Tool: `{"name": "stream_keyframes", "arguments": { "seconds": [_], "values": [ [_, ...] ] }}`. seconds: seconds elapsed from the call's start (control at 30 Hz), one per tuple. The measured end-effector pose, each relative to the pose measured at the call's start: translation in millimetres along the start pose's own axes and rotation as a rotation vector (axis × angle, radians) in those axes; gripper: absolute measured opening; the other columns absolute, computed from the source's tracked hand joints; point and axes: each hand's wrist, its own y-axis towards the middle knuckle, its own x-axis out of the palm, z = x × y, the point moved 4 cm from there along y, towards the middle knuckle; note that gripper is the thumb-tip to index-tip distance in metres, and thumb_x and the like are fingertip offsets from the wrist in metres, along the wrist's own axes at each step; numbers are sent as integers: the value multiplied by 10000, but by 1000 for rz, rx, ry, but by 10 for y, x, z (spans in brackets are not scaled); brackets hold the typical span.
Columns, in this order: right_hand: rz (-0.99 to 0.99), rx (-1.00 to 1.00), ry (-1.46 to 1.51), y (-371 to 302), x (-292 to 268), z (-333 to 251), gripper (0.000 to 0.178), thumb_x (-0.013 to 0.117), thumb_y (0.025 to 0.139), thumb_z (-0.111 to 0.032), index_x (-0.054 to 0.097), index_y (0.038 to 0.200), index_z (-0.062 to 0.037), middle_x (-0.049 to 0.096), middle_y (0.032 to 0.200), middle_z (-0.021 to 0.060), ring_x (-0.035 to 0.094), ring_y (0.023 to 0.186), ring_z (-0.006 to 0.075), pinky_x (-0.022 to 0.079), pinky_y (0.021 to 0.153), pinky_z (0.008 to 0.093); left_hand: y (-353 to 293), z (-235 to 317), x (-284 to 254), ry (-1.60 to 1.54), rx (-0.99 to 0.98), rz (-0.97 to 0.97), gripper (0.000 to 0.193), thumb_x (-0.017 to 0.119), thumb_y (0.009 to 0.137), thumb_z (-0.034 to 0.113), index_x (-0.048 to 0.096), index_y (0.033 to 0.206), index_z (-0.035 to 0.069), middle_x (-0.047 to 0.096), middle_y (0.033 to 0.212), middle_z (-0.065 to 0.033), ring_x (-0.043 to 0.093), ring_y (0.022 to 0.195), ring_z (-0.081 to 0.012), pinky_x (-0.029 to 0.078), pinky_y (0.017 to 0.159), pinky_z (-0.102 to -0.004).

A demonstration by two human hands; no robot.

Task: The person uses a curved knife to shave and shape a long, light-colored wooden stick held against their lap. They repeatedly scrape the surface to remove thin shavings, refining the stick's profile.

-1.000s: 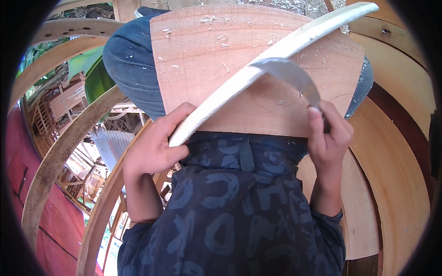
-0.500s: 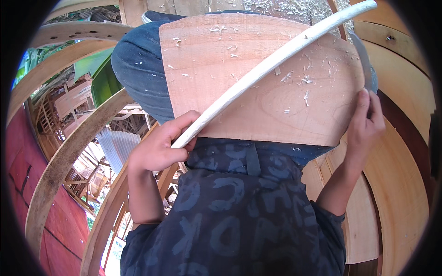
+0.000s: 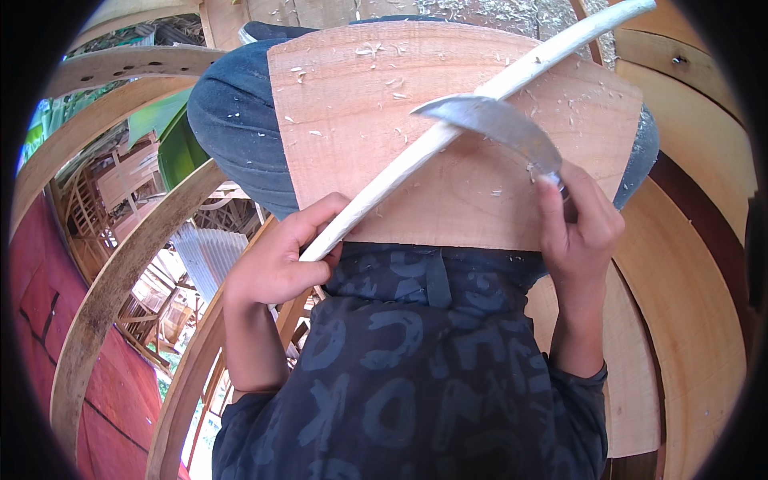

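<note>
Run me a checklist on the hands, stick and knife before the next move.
1. Stick held: ok, the left hand grips it at the near end.
2. Knife held: ok, it is in the right hand, with the handle mostly hidden by the fingers.
3. Left fingers apart from the blade: ok, it crosses the stick well beyond them.
4. Blade touching the stick: cannot tell; they overlap in this view.
5. Board under the work: ok, it lies across the legs.
6. Board free of shavings: not ok, curls are scattered over it.
</note>
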Motion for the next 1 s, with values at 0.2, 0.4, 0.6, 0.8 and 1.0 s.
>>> {"name": "stream_keyframes", "arguments": {
  "seconds": [0.2, 0.4, 0.6, 0.8, 1.0],
  "values": [
    [307, 216, -32, 130, -425, 539, 171, 675, 906, -141, 672, 936, 26, 566, 617, 28, 486, 534, 58, 381, 479, 232, -29, -61, -43, 37, 8, -62, 466, 523, 606, 39, 536, 1071, 31, 504, 765, -13, 499, 703, -102, 411, 619, -251],
    [96, -36, 8, 51, -175, 74, 149, 690, 888, -132, 673, 921, 13, 585, 664, 62, 477, 517, 83, 387, 482, 256, -1, -10, -25, 65, 55, -75, 466, 525, 609, 35, 532, 1075, 35, 499, 754, -11, 493, 696, -96, 405, 615, -247],
    [273, 248, 9, 203, -344, 524, 203, 658, 922, -164, 671, 949, 37, 546, 631, 45, 459, 560, 65, 382, 505, 241, -58, -93, 21, 57, 17, 38, 516, 533, 575, 109, 511, 1081, 11, 468, 724, -20, 473, 568, -89, 421, 448, -222],
    [130, 130, -30, 70, -376, 292, 180, 684, 895, -140, 680, 958, 29, 623, 701, 72, 510, 558, 90, 412, 512, 244, 13, -44, 21, 76, 56, -2, 513, 528, 591, 97, 515, 1098, 19, 469, 723, -18, 482, 577, -87, 408, 446, -225],
    [187, 142, 41, 119, -147, 304, 181, 698, 884, -143, 675, 943, 27, 598, 697, 71, 500, 549, 80, 409, 504, 254, -4, 9, 74, 153, 119, 71, 496, 531, 594, 99, 516, 1083, 19, 481, 728, -18, 489, 579, -95, 408, 476, -235]
  ]
}}
